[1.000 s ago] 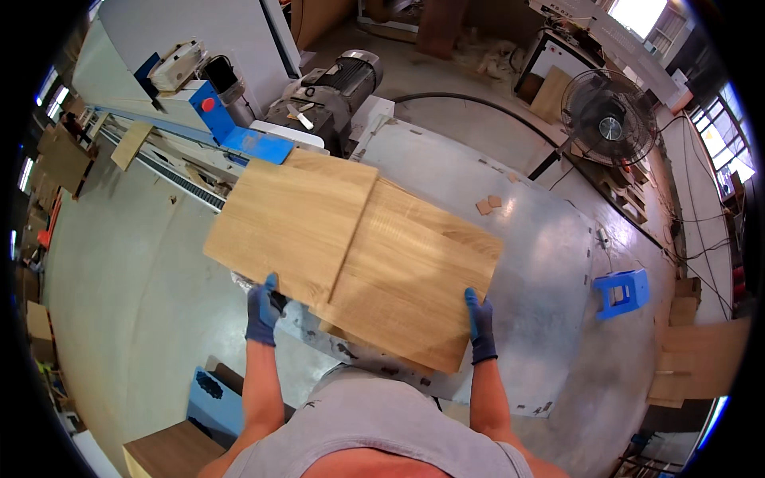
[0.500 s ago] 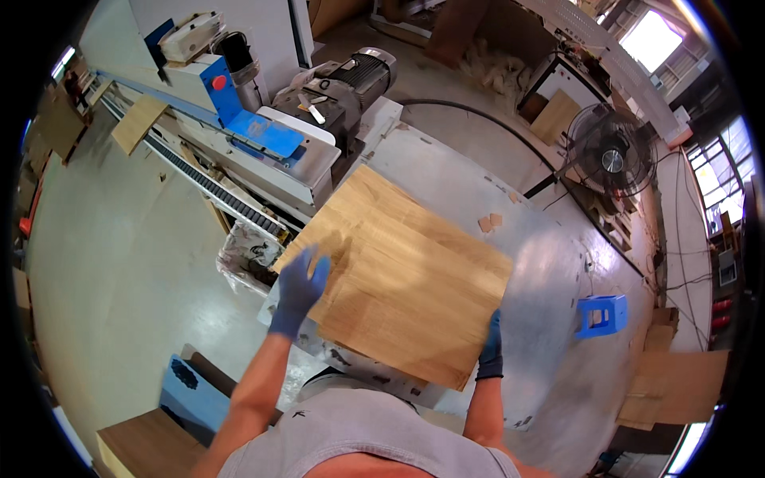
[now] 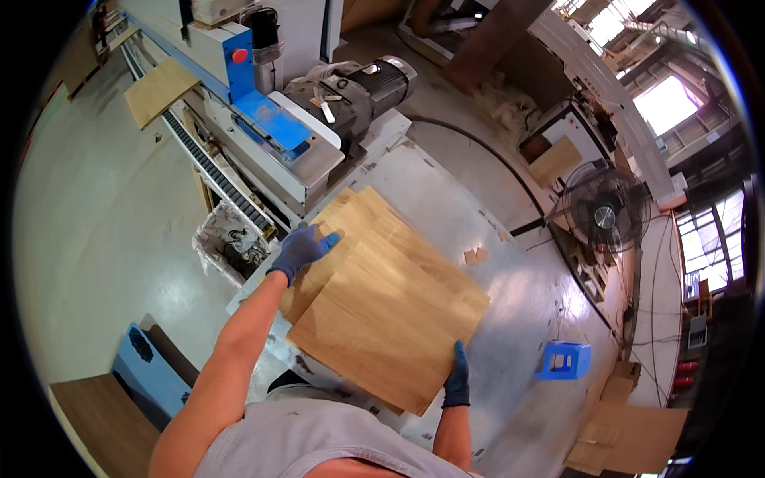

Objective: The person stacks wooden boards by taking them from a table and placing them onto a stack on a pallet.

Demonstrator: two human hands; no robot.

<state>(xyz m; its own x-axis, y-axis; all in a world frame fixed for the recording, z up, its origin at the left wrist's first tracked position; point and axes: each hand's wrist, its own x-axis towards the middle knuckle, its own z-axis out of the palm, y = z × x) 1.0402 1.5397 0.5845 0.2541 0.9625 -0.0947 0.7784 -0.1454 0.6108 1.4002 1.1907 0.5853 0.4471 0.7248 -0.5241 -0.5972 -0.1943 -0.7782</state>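
Two light wooden panels lie stacked on a grey metal machine table [image 3: 518,319]. The upper panel [image 3: 398,319] overlaps the lower panel [image 3: 351,223], which sticks out at the far left. My left hand [image 3: 301,248], in a blue glove, rests flat on the left edge of the lower panel with fingers spread. My right hand [image 3: 457,379], also gloved, grips the near right edge of the upper panel.
A blue and white machine [image 3: 271,119] with a conveyor track and a grey motor [image 3: 362,84] stands beyond the table. A small blue plastic stool [image 3: 564,360] sits at the right, a floor fan [image 3: 604,213] farther back. A bag-lined bin [image 3: 227,243] stands at the left.
The panels have gone from held up in front of me to lying on the table. My left hand moved from the near left edge up to the far left of the stack.
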